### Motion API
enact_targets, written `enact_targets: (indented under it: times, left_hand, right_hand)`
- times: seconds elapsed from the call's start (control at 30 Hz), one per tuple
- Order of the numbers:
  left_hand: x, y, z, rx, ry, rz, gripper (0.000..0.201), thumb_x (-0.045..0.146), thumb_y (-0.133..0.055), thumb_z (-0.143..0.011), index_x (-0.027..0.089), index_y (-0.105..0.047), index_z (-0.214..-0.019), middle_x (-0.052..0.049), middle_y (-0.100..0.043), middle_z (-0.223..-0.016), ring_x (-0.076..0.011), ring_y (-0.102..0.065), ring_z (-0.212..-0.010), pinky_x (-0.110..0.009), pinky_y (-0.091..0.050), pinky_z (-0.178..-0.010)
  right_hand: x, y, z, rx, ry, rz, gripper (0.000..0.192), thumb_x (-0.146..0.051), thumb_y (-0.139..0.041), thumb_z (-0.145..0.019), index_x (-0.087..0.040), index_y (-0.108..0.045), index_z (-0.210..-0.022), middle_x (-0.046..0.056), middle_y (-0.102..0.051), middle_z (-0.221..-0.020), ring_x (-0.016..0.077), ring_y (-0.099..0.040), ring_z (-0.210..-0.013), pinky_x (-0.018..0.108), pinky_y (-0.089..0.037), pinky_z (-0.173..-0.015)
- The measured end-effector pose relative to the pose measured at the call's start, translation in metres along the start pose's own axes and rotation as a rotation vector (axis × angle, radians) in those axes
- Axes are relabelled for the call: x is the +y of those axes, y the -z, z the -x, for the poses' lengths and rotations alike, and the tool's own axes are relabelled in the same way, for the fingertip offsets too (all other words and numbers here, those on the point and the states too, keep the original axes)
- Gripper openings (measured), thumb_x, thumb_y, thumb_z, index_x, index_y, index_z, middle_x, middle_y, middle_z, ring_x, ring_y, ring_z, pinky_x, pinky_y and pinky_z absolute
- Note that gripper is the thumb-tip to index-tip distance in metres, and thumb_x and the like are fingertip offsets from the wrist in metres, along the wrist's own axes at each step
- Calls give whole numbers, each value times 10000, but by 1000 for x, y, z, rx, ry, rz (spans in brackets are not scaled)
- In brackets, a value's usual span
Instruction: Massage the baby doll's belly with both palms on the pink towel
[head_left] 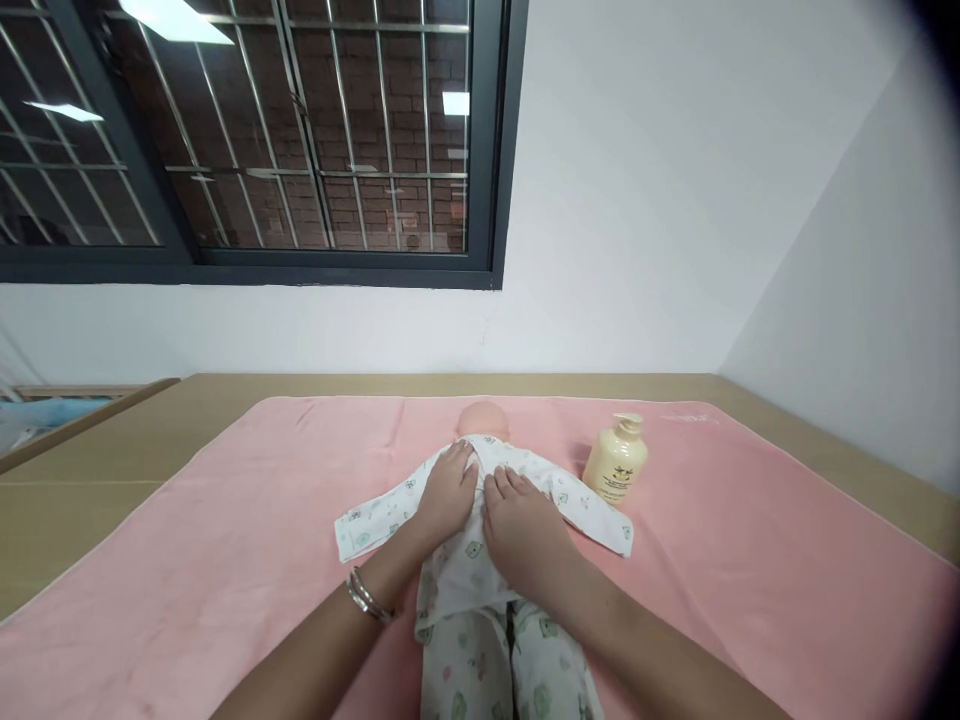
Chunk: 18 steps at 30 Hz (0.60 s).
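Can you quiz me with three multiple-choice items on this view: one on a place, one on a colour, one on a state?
1. Where does the pump bottle stand?
A. On the pink towel, right of the doll
B. On the window sill
C. On the bare table, left of the doll

2. What colour is the towel under the doll?
A. Blue
B. Pink
C. Green

3. How are the left hand and right hand?
A. Both gripping the bottle
B. Both lifted clear
C. Both laid flat on the doll's chest

Answers: 1 A, it sits on the towel beside the doll's sleeve; 2 B, the cloth is plainly pink; 3 C, both palms rest open on the white printed garment.
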<state>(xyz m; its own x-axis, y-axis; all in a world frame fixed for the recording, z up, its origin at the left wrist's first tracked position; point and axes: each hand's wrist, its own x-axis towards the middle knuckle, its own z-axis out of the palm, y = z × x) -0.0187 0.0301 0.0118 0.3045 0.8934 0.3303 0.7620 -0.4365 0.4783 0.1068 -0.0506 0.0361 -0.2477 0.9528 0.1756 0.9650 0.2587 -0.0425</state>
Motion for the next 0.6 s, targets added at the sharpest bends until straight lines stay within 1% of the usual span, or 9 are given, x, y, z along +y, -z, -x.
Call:
enact_targets:
  times: [0.07,0.17,0.27,0.37,0.43,0.53,0.6]
  left_hand:
    - [0,-2,1,-1,-1,-29,486,298,-288,-940,112,-469,-1351,-127,-442,-1456,-221,-388,-1365,-410,-322,-1128]
    - [11,-3,11,7,-35,-156,492,276,-263,-954,68,-444,-1361,-164,-439,-1451,-253,-374,-1371,-435,-300,-1132]
    - [25,-1,25,14,-93,-318,460,234,-262,-953,60,-496,-1309,-185,-516,-1379,-279,-436,-1326,-451,-319,-1111]
    - [33,1,30,10,-142,-371,432,213,-271,-946,89,-534,-1265,-173,-565,-1327,-269,-480,-1289,-434,-348,-1090]
    - [31,0,28,30,-125,-343,439,240,-265,-955,83,-527,-1270,-178,-557,-1334,-268,-472,-1294,-430,-347,-1092]
    - [20,-4,20,47,-57,-265,484,320,-285,-963,56,-472,-1324,-190,-496,-1395,-292,-412,-1336,-462,-310,-1115]
    - [12,-9,16,51,-32,-212,507,342,-304,-959,58,-434,-1358,-182,-452,-1436,-301,-370,-1363,-484,-284,-1129]
  right_hand:
    - [1,-4,-3,48,-6,-25,517,-257,-324,-947,-15,-426,-1392,219,-415,-1439,307,-364,-1356,429,-245,-1132]
    - [17,-11,-16,95,-53,-127,538,-317,-220,-987,-28,-428,-1391,197,-417,-1448,271,-331,-1378,402,-230,-1139]
    - [36,-18,-30,81,-110,-238,572,-396,-233,-990,-50,-377,-1422,170,-352,-1497,242,-284,-1403,379,-220,-1144]
    - [44,-22,-36,81,-125,-261,586,-408,-242,-986,-49,-341,-1438,165,-308,-1519,232,-244,-1418,374,-191,-1150]
    - [42,-24,-34,96,-131,-236,582,-393,-238,-985,-42,-335,-1440,172,-315,-1515,236,-249,-1416,377,-190,-1147]
    - [36,-23,-29,117,-136,-177,571,-382,-233,-985,-38,-374,-1419,189,-391,-1470,257,-321,-1380,389,-206,-1135]
    - [33,-22,-27,128,-142,-139,565,-374,-233,-984,-30,-407,-1397,205,-437,-1434,271,-363,-1354,400,-218,-1126]
